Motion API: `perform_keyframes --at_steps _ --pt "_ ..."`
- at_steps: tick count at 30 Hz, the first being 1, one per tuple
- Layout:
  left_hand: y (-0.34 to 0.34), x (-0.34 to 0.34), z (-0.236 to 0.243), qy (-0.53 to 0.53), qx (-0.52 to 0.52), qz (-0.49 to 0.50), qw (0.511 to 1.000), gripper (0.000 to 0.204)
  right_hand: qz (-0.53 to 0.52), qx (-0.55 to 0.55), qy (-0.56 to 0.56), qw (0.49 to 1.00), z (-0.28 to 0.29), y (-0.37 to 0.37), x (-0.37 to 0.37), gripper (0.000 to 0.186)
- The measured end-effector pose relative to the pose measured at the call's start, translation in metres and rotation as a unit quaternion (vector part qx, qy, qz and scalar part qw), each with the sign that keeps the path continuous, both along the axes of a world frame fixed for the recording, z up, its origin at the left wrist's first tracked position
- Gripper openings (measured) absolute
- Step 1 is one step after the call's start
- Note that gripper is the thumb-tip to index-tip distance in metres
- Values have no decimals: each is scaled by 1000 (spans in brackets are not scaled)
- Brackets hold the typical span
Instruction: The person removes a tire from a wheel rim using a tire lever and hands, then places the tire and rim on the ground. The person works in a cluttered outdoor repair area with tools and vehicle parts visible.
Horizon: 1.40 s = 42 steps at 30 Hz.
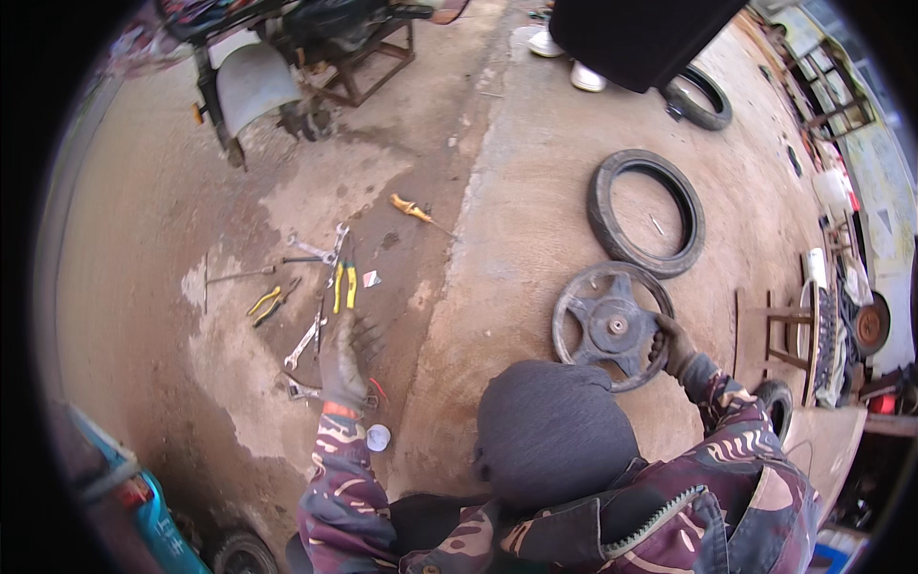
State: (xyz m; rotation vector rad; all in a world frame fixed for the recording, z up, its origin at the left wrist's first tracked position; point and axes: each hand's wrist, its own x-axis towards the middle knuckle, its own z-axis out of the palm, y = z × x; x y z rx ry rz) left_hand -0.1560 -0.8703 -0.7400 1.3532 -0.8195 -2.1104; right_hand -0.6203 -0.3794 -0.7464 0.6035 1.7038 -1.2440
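My right hand (677, 346) is wrapped round the right side of the rim of a dark spoked motorcycle wheel (612, 322), which has no tyre on it. The wheel is beside my bent, dark-clothed knee (555, 430). On the left, my left hand (346, 362) is stretched over the tools with its fingers apart, and nothing shows in it. Just beyond its fingertips lie yellow-handled pliers (345, 287). A spanner (302, 348) and an adjustable wrench (300, 388) lie beside it. Farther off are more spanners (330, 251), a second pair of pliers (270, 304) and a yellow-handled screwdriver (409, 208).
A loose tyre (600, 206) lies beyond the wheel; another tyre (708, 96) is farther away. A person in black with white shoes (588, 78) stands there. A motorcycle with a pale mudguard (253, 81) is far left. A wooden stool (798, 330) is at right.
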Motion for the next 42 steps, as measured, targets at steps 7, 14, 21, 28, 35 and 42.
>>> perform_keyframes --at_steps 7,14,21,28,35,42 --pt "8 -3 -16 -39 -32 -35 998 50 229 215 279 907 -8 72 -25 36" --pt "3 -38 -21 -123 -99 -124 980 39 183 114 334 917 66 7 -58 18" --pt "16 -81 151 -57 -556 -44 828 38 383 -25 325 864 195 -266 63 24" --pt "-7 -50 285 -183 -664 -10 725 61 476 -412 -19 777 269 -472 282 50" --pt "29 146 275 -370 -235 -46 898 45 304 -420 -482 706 382 -332 358 66" --pt "242 317 383 -270 -59 -138 951 31 13 -234 -157 959 486 -114 293 44"
